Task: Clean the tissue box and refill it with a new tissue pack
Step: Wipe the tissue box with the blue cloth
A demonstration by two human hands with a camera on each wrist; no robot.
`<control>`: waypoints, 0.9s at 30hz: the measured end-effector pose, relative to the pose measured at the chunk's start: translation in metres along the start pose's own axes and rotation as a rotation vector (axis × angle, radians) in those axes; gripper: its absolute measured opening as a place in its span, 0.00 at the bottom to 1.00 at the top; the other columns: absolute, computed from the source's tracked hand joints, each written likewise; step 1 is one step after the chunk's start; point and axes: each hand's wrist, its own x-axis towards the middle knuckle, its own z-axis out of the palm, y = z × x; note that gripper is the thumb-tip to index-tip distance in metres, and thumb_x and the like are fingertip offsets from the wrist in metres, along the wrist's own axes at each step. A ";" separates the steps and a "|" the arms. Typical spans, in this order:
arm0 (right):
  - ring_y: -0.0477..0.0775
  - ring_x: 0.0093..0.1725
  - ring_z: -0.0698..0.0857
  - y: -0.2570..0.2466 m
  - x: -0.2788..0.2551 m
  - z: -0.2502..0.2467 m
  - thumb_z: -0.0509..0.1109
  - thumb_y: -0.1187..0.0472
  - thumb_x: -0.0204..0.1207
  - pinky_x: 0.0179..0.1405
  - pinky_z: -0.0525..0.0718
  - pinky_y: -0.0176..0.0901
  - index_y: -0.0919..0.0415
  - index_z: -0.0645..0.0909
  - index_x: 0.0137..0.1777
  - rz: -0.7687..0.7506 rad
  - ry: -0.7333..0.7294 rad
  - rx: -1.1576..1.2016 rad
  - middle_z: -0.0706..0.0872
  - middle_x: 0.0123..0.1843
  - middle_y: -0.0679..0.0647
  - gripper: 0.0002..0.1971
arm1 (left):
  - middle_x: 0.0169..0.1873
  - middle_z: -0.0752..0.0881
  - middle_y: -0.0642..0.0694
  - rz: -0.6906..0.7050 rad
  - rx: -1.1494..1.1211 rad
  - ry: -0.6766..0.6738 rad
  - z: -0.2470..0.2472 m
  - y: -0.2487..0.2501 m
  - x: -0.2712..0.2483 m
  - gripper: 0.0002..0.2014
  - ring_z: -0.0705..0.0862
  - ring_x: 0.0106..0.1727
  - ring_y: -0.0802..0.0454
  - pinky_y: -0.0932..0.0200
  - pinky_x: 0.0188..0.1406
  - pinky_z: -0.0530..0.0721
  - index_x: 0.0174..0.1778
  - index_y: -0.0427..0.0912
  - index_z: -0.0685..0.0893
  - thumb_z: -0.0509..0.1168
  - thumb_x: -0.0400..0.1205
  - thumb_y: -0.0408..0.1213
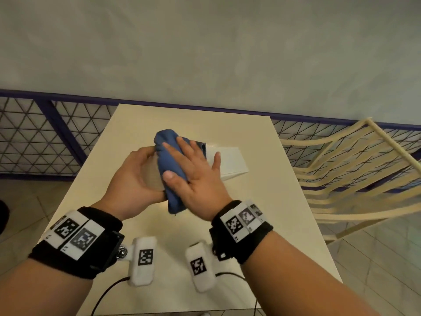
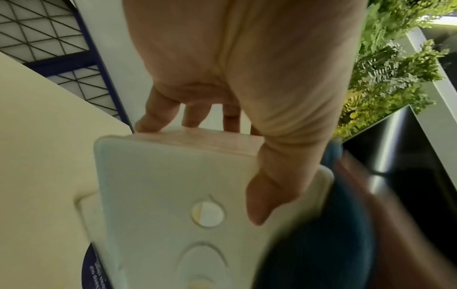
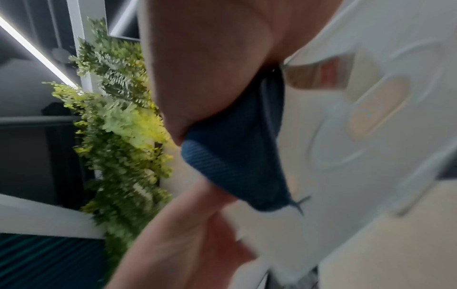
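The tissue box (image 1: 151, 176), white with a wood-coloured end, is held tilted above the table. My left hand (image 1: 134, 176) grips it from the left, thumb on its white face (image 2: 160, 195) and fingers over the far edge. My right hand (image 1: 193, 172) lies flat with straight fingers on a blue cloth (image 1: 168, 160) and presses it against the box. In the right wrist view the cloth (image 3: 235, 146) bunches under my palm against the box's white face (image 3: 346, 136). A white tissue pack (image 1: 230, 163) lies on the table just behind my right hand.
The cream table (image 1: 273, 201) reaches from me to a purple-framed mesh railing (image 1: 45, 137). A cream slatted chair (image 1: 353, 179) stands at the table's right side. Cables run off the near edge. Green plants (image 2: 395, 68) show in the wrist views.
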 end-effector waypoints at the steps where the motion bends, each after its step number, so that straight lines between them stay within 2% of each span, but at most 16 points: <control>1: 0.45 0.85 0.47 0.012 0.001 -0.007 0.49 0.36 0.78 0.75 0.28 0.67 0.32 0.52 0.81 0.018 0.020 -0.014 0.52 0.86 0.41 0.29 | 0.58 0.80 0.57 -0.008 -0.002 -0.007 -0.005 -0.004 -0.001 0.39 0.79 0.59 0.67 0.58 0.54 0.83 0.59 0.66 0.74 0.79 0.50 0.50; 2: 0.44 0.85 0.49 0.029 0.001 -0.016 0.47 0.33 0.76 0.75 0.29 0.70 0.32 0.52 0.80 0.074 0.047 -0.030 0.53 0.86 0.40 0.31 | 0.60 0.80 0.59 -0.022 -0.018 -0.011 -0.012 -0.008 -0.003 0.40 0.78 0.62 0.61 0.47 0.57 0.84 0.60 0.65 0.75 0.79 0.50 0.51; 3: 0.44 0.85 0.50 0.048 0.000 -0.025 0.46 0.31 0.74 0.76 0.31 0.74 0.32 0.52 0.80 0.158 0.063 -0.055 0.53 0.86 0.40 0.33 | 0.60 0.81 0.61 -0.047 -0.056 -0.020 -0.018 -0.012 -0.004 0.40 0.77 0.65 0.59 0.41 0.58 0.84 0.61 0.64 0.75 0.80 0.50 0.50; 5: 0.47 0.84 0.53 0.082 -0.006 -0.046 0.48 0.27 0.70 0.78 0.41 0.76 0.32 0.52 0.80 0.279 0.023 -0.039 0.52 0.86 0.41 0.37 | 0.59 0.81 0.66 -0.079 -0.169 -0.055 -0.029 -0.017 -0.006 0.41 0.77 0.67 0.59 0.40 0.58 0.85 0.60 0.64 0.77 0.81 0.49 0.47; 7: 0.50 0.82 0.60 0.098 -0.011 -0.063 0.62 0.28 0.64 0.80 0.58 0.68 0.35 0.55 0.80 0.250 -0.053 0.094 0.55 0.85 0.43 0.43 | 0.60 0.81 0.66 -0.088 -0.292 -0.096 -0.035 -0.019 -0.008 0.41 0.77 0.68 0.59 0.44 0.54 0.88 0.58 0.64 0.78 0.82 0.48 0.43; 10: 0.47 0.75 0.68 0.095 -0.009 -0.082 0.84 0.42 0.53 0.73 0.73 0.49 0.44 0.59 0.80 0.160 -0.103 0.107 0.62 0.80 0.46 0.55 | 0.63 0.80 0.60 -0.083 -0.402 -0.128 -0.036 -0.022 -0.006 0.41 0.79 0.68 0.54 0.52 0.49 0.89 0.59 0.61 0.78 0.82 0.48 0.39; 11: 0.46 0.70 0.71 0.093 -0.006 -0.085 0.86 0.47 0.52 0.69 0.76 0.45 0.45 0.60 0.79 0.148 -0.092 0.056 0.65 0.76 0.47 0.55 | 0.64 0.80 0.59 -0.081 -0.414 -0.140 -0.035 -0.023 -0.005 0.41 0.79 0.69 0.54 0.55 0.49 0.88 0.60 0.60 0.78 0.81 0.49 0.38; 13: 0.46 0.61 0.75 0.087 -0.004 -0.085 0.86 0.56 0.54 0.60 0.83 0.45 0.46 0.63 0.77 0.135 -0.065 -0.032 0.70 0.70 0.48 0.51 | 0.65 0.80 0.58 -0.094 -0.396 -0.159 -0.035 -0.025 -0.002 0.43 0.77 0.70 0.53 0.54 0.53 0.87 0.63 0.59 0.77 0.82 0.49 0.40; 15: 0.47 0.57 0.77 0.083 -0.006 -0.078 0.84 0.58 0.55 0.57 0.86 0.48 0.48 0.66 0.75 0.136 -0.032 -0.053 0.71 0.68 0.49 0.47 | 0.71 0.76 0.58 -0.101 -0.200 -0.155 -0.037 -0.023 0.000 0.48 0.72 0.75 0.52 0.46 0.66 0.81 0.68 0.64 0.72 0.83 0.51 0.44; 17: 0.49 0.56 0.78 0.081 -0.009 -0.067 0.83 0.56 0.56 0.56 0.86 0.48 0.48 0.67 0.74 0.129 0.015 -0.102 0.71 0.67 0.50 0.45 | 0.81 0.58 0.57 -0.030 0.263 -0.148 -0.038 -0.010 0.001 0.55 0.58 0.81 0.54 0.40 0.79 0.60 0.76 0.69 0.58 0.83 0.56 0.49; 19: 0.53 0.59 0.79 0.078 -0.007 -0.057 0.82 0.53 0.56 0.56 0.86 0.50 0.47 0.68 0.74 0.092 0.041 -0.177 0.71 0.65 0.50 0.44 | 0.83 0.43 0.60 0.108 0.650 -0.184 -0.026 0.009 0.000 0.58 0.43 0.83 0.56 0.36 0.81 0.41 0.80 0.65 0.49 0.80 0.60 0.55; 21: 0.55 0.61 0.78 0.069 -0.004 -0.047 0.81 0.51 0.56 0.54 0.86 0.53 0.46 0.68 0.74 0.041 0.047 -0.209 0.71 0.65 0.50 0.43 | 0.83 0.41 0.57 0.191 0.845 -0.233 -0.003 0.025 0.000 0.56 0.37 0.83 0.52 0.36 0.80 0.35 0.82 0.58 0.47 0.76 0.64 0.59; 23: 0.57 0.63 0.78 0.058 0.000 -0.040 0.81 0.50 0.56 0.54 0.87 0.54 0.45 0.68 0.75 -0.012 0.069 -0.196 0.71 0.66 0.51 0.44 | 0.84 0.45 0.53 0.191 0.942 -0.243 0.020 0.028 0.002 0.54 0.42 0.84 0.49 0.35 0.81 0.41 0.83 0.52 0.45 0.73 0.69 0.57; 25: 0.56 0.69 0.76 0.048 0.002 -0.039 0.84 0.47 0.55 0.62 0.84 0.51 0.45 0.68 0.77 -0.054 0.031 -0.150 0.69 0.71 0.53 0.48 | 0.82 0.57 0.49 0.134 0.918 -0.157 0.030 0.027 0.006 0.48 0.57 0.82 0.45 0.36 0.80 0.54 0.83 0.50 0.48 0.71 0.73 0.48; 27: 0.44 0.72 0.71 0.043 0.001 -0.044 0.85 0.47 0.56 0.69 0.75 0.35 0.44 0.69 0.78 -0.038 -0.072 -0.007 0.65 0.77 0.49 0.48 | 0.75 0.66 0.50 0.077 0.813 -0.093 0.026 0.021 0.010 0.45 0.71 0.72 0.42 0.39 0.70 0.70 0.82 0.54 0.52 0.72 0.73 0.44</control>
